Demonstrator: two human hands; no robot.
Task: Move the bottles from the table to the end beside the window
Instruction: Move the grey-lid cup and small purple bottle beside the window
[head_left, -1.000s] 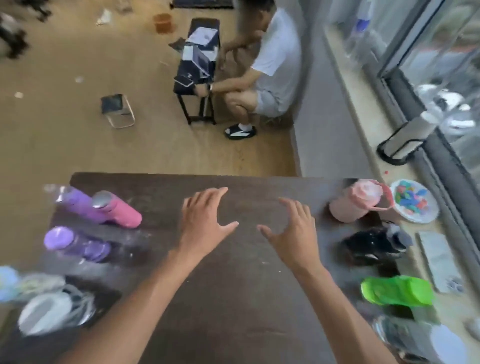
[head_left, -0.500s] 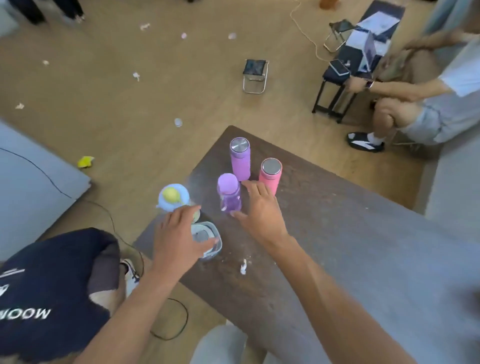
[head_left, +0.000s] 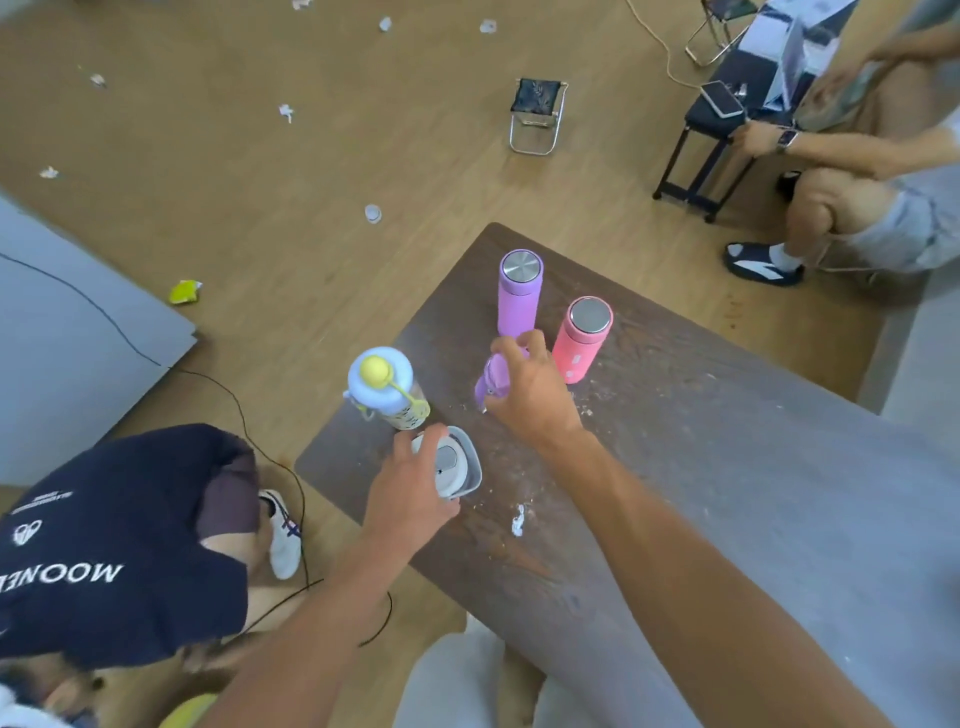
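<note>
Several bottles stand at the far corner of the dark brown table (head_left: 675, 467). My left hand (head_left: 410, 493) is closed over the lid of a white-grey bottle (head_left: 462, 462) near the table's edge. With its fingers curled round the cap, my right hand (head_left: 532, 392) grips a small purple bottle (head_left: 491, 382). Behind it stand a tall purple flask (head_left: 519, 296) and a pink flask (head_left: 582, 340), both with steel lids. A bottle with a light blue lid and a yellow knob (head_left: 382, 387) stands to the left, untouched.
A person in a dark T-shirt (head_left: 119, 545) sits low by the table's left corner, with a black cable (head_left: 249, 410) beside them. Another person (head_left: 857, 171) sits at a black bench (head_left: 711, 135) at the upper right. A folding stool (head_left: 535, 111) and paper scraps lie on the wooden floor.
The view has swung from the window end to this corner. Both hands came down from open reaching; the left now covers the white-grey bottle and the right holds the small purple bottle.
</note>
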